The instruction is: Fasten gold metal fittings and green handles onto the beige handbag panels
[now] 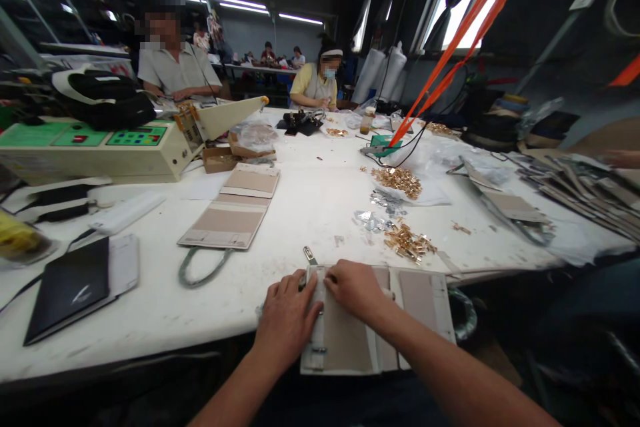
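A beige, unfolded bag panel lies at the table's front edge, with small metal fittings along its left border. My left hand grips that border, thumb on the panel and fingers together near its upper corner. Close beside it, my right hand rests over the panel with fingers curled in a pinch; what is between the fingertips is hidden. A small metal buckle-like piece sticks out just beyond the panel's top edge. To the right, a plastic-wrapped handle shows past the panel.
Gold metal pieces and silver pieces lie in piles beyond my hands. Another beige panel with a handle is left of centre. A black panel, a green-topped machine, hanging orange straps and co-workers surround the table.
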The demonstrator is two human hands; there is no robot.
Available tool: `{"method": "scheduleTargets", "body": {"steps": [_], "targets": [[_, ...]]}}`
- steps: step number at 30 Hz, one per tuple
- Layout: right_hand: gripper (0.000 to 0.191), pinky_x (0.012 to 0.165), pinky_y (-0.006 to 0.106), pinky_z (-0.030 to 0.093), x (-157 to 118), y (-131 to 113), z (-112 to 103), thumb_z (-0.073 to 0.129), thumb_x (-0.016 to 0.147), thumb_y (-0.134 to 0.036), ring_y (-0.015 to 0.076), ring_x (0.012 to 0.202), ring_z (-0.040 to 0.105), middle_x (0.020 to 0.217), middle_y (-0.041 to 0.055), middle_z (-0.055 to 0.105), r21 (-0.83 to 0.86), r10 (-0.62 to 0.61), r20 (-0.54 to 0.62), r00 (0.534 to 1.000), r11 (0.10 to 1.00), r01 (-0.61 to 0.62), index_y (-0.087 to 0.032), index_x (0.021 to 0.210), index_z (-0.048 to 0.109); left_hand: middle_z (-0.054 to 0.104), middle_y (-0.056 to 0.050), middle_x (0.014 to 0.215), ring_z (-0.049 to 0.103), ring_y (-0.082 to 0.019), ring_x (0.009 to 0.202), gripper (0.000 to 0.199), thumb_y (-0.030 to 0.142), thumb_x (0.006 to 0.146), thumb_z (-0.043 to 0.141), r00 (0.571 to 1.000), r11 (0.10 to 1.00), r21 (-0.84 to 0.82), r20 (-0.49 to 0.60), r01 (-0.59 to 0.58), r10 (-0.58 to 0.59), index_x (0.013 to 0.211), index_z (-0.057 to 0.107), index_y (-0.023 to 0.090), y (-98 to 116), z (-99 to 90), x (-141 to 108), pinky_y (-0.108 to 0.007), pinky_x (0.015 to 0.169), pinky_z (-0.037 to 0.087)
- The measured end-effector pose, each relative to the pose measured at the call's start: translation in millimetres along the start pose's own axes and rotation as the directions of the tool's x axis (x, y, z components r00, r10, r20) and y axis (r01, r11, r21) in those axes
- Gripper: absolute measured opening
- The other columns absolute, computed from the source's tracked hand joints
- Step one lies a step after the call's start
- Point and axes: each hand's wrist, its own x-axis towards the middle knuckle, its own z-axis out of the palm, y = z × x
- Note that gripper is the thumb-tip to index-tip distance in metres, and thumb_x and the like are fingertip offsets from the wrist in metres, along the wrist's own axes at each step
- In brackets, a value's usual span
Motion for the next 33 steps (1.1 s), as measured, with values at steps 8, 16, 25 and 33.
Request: {"method": "scheduleTargets", "body": {"steps": [8, 16, 25, 33], "targets": [[0.027, 0.083, 0.034, 0.049, 48, 102, -14, 0.061, 0.093, -0.033, 0.0301, 0.105, 0.071, 0.11, 0.0129, 0.078, -0.046, 0.358, -0.057, 0.932, 0.931, -0.361, -0.022, 0.104, 0.083, 0.063, -0.009, 0.132, 0.054, -0.029, 0.123, 0.054, 0.032, 0.091, 0.076, 0.997, 0.979, -0.191, 0.012, 0.076, -0.075, 0.143, 0.062, 0.025, -7, 0.3, 6, -0.045, 0.103, 0.043], [0.024, 0.084, 0.031, 0.05, 53, 97, -19, 0.062, 0.089, -0.029, 0.0263, 0.102, 0.072, 0.107, 0.008, 0.08, 0.052, 0.31, 0.006, 0.951, 0.949, -0.31, -0.022, 0.1, 0.083, 0.067, -0.006, 0.126, 0.056, -0.027, 0.119, 0.053, 0.033, 0.085, 0.083, 0.992, 0.952, -0.281, -0.003, 0.122, -0.127, 0.135, 0.068, 0.024, -6, -2.4, 8, -0.044, 0.1, 0.043], [0.023, 0.072, 0.027, 0.047, 28, 18, -13, 0.064, 0.084, -0.028, 0.0186, 0.077, 0.068, 0.083, 0.0036, 0.077, 0.568, -0.166, 0.244, 0.956, 0.823, -0.002, -0.016, 0.092, 0.082, 0.067, -0.006, 0.125, 0.056, -0.028, 0.119, 0.058, 0.037, 0.082, 0.084, 0.99, 0.943, -0.302, 0.019, 0.141, -0.142, 0.136, 0.067, 0.025, -5, -3.6, 7, -0.044, 0.099, 0.042], [0.019, 0.071, 0.027, 0.043, 34, 5, -2, 0.063, 0.086, -0.022, 0.0177, 0.076, 0.066, 0.081, 0.0038, 0.077, 0.438, -0.123, 0.262, 0.957, 0.899, -0.005, -0.017, 0.087, 0.082, 0.068, -0.006, 0.125, 0.056, -0.029, 0.12, 0.057, 0.037, 0.083, 0.084, 0.99, 0.94, -0.315, 0.006, 0.134, -0.139, 0.136, 0.067, 0.026, -7, -1.6, 8, -0.044, 0.098, 0.042]]}}
